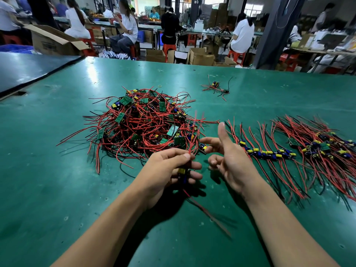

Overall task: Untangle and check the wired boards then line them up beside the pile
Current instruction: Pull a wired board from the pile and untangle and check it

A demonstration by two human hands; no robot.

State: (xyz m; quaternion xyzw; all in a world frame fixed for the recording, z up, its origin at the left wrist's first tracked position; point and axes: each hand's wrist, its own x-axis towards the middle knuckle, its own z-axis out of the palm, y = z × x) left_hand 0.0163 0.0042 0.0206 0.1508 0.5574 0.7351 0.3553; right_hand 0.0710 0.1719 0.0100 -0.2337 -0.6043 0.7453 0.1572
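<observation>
A tangled pile of small green boards with red and black wires (143, 123) lies on the green table (57, 189) ahead of me. My left hand (169, 170) pinches one wired board (182, 173) with a yellow part, its red wires sticking up and trailing down toward me. Just to its right, my right hand (229, 157) hovers with fingers apart and thumb up, holding nothing. To the right runs a row of lined-up boards (269, 152), wires fanned out, and beyond it a denser group of boards (325, 147).
A small loose cluster of wired boards (216, 86) and a yellow rubber band (159, 86) lie farther back. A dark mat (28, 68) covers the table's far left. Beyond the table several seated people work among cardboard boxes and red stools.
</observation>
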